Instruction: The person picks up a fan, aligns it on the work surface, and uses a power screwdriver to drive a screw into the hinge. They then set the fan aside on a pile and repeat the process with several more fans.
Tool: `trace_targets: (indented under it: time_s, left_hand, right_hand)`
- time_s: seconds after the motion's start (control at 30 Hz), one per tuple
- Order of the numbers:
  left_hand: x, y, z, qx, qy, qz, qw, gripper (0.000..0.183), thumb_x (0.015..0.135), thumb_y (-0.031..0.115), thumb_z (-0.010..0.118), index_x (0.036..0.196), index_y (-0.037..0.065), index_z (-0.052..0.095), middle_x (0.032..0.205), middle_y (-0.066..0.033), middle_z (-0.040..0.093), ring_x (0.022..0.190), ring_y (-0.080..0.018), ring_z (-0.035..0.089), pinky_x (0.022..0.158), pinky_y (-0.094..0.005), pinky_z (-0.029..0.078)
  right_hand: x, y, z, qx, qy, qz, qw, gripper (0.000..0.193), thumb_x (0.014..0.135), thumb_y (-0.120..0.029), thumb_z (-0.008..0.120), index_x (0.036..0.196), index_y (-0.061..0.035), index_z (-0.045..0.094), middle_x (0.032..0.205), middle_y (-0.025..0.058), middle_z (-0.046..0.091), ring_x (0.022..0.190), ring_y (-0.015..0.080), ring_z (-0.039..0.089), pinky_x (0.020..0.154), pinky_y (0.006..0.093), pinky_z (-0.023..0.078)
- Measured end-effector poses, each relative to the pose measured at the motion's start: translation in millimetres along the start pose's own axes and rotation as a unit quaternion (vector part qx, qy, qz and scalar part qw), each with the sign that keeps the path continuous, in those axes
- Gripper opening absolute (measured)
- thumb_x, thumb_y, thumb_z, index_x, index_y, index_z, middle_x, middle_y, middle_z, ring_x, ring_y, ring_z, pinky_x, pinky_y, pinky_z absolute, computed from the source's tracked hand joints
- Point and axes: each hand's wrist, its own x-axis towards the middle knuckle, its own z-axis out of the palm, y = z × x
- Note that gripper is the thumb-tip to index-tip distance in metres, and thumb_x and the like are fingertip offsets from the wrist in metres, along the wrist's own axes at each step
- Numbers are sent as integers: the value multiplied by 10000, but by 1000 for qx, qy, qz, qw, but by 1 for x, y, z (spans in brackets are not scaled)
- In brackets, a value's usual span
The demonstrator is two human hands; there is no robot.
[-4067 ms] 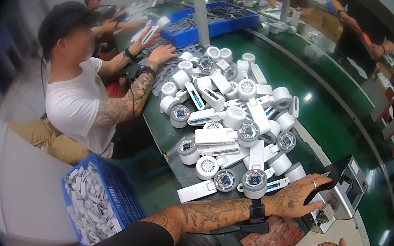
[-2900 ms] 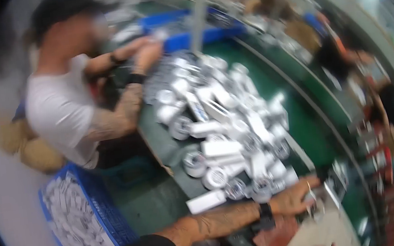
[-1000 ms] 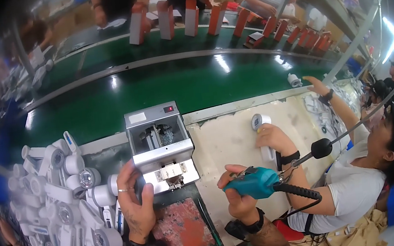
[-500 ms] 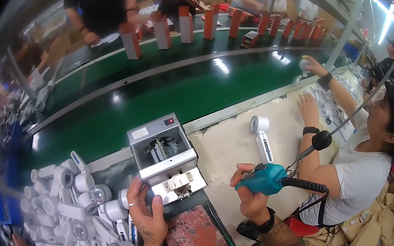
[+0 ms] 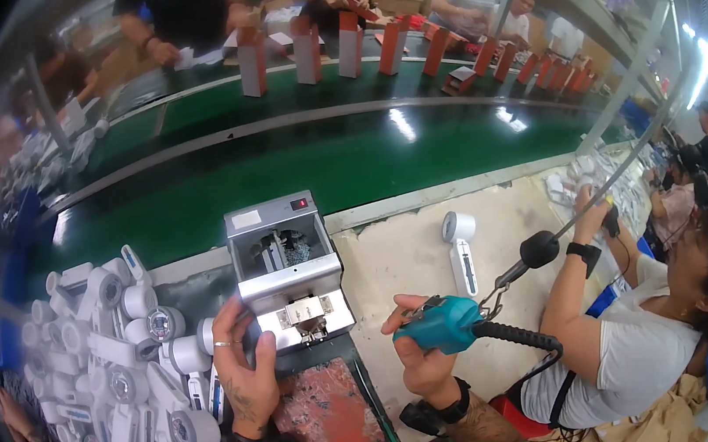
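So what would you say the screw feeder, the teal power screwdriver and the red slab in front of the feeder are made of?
Screw feeder: most likely metal; its smooth silver front shows bright reflections.
Teal power screwdriver: probably moulded plastic, judging by the rounded, evenly coloured shell.
Red slab: hard to tell; the blotchy, worn surface could be painted board or rubber.

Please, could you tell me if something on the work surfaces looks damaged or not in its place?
Yes. The flat red rectangular pad before the silver metal machine looks worn: its surface is patchy and scuffed. Also, at the far side, one orange-and-white box seems to lie down while its neighbours stand.
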Motion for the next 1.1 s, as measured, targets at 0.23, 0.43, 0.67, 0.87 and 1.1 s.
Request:
trace_targets:
  time_s: [0.23, 0.43, 0.67, 0.87, 1.1]
  left_hand:
    - [-2, 4, -7, 10, -4, -12, 1000, 564, 954, 34, 600, 1483, -33, 416, 1486, -169, 464, 1337, -277, 504, 1160, -411, 384]
    - [4, 6, 5, -18, -34, 8, 999, 548, 928, 18, 651, 1440, -36, 463, 1464, -180, 497, 1321, -266, 537, 1122, -390, 437]
    - [3, 9, -9, 42, -14, 46, 998, 545, 935, 87, 699, 1432, -8, 496, 1440, -188, 523, 1317, -287, 547, 1080, -388, 487]
    - [-4, 3, -11, 59, -15, 72, 996, 560, 947, 83, 694, 1458, 14, 474, 1477, -179, 491, 1343, -282, 527, 1099, -388, 466]
    - [4, 2, -8, 102, -16, 116, 988, 522, 932, 190, 743, 1376, 13, 534, 1393, -192, 547, 1284, -321, 558, 1104, -409, 449]
  right_hand:
    - [13, -7, 10, -122, 10, -78, 989, 955, 905, -449, 773, 1561, 40, 281, 1447, 197, 503, 1166, 233, 600, 956, 340, 496]
    - [13, -25, 6, -247, 84, -128, 957, 1047, 894, -573, 670, 1575, 97, 240, 1659, 257, 197, 1419, 340, 397, 1151, 460, 342]
    - [8, -13, 12, -199, 52, -129, 970, 854, 997, -524, 540, 1550, 80, 299, 1663, 267, 255, 1390, 363, 461, 1066, 409, 423]
    - [8, -10, 8, -196, -7, -161, 967, 770, 1029, -469, 559, 1441, 154, 375, 1351, 306, 573, 1144, 400, 629, 784, 402, 539]
    - [4, -23, 17, -55, 18, -154, 986, 675, 1022, -430, 624, 1264, 179, 463, 1170, 326, 633, 880, 405, 717, 701, 448, 589]
